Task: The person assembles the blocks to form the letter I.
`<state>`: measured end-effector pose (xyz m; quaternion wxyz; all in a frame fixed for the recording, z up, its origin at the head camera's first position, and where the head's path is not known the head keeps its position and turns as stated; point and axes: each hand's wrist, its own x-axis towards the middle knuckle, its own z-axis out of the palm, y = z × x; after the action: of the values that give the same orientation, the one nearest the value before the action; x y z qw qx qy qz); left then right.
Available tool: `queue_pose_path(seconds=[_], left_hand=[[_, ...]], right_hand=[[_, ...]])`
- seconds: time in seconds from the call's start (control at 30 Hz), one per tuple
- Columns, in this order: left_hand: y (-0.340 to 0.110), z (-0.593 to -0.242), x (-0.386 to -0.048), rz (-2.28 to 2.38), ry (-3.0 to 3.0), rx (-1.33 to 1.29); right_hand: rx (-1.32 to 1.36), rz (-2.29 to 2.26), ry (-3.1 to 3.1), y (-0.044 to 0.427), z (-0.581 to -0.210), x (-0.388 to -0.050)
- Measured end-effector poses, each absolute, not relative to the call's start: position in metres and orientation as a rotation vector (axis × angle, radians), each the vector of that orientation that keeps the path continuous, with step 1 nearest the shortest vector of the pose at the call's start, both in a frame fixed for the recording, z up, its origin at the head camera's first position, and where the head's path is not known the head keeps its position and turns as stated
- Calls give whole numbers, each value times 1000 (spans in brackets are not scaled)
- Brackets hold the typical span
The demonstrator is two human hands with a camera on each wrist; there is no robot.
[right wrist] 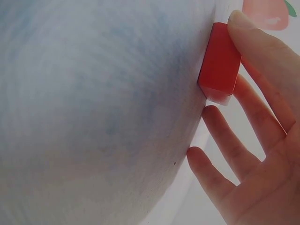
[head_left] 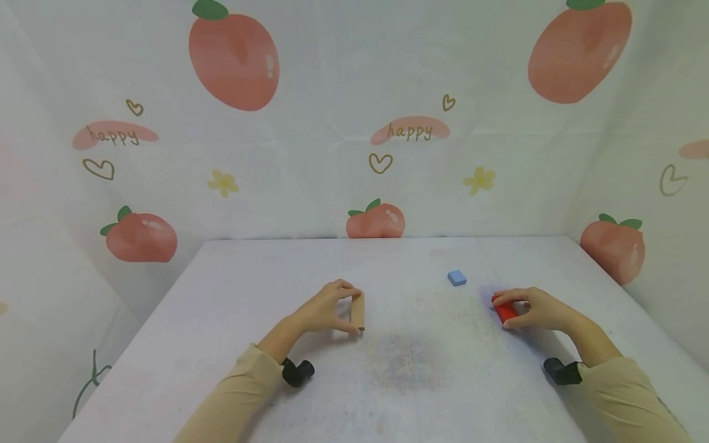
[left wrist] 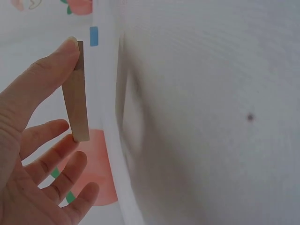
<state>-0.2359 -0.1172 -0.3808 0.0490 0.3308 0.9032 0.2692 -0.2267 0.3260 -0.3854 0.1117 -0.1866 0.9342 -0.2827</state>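
Observation:
Between the thumb and fingertips of my left hand is a long, flat wooden block, pinched by its two ends. In the left wrist view the wooden block stands apart from the tabletop, with a shadow on the surface. My right hand pinches a red block toward the right side of the table. The right wrist view shows the red block at the table surface, thumb on one end and fingers partly hidden behind it. A small blue block lies farther back, between the hands.
The white table has grey smudges in front of the hands. Behind it and at both sides hangs a white cloth printed with peaches, hearts and flowers. A black wrist camera sits below the left hand, another below the right.

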Motion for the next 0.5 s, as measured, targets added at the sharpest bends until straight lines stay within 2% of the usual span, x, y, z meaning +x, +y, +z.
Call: queue_pose_path(seconds=[0.5], left_hand=[[-105, -382, -239, 793, 2745, 1020]], right_hand=[[-512, -818, 2754, 325, -386, -226]])
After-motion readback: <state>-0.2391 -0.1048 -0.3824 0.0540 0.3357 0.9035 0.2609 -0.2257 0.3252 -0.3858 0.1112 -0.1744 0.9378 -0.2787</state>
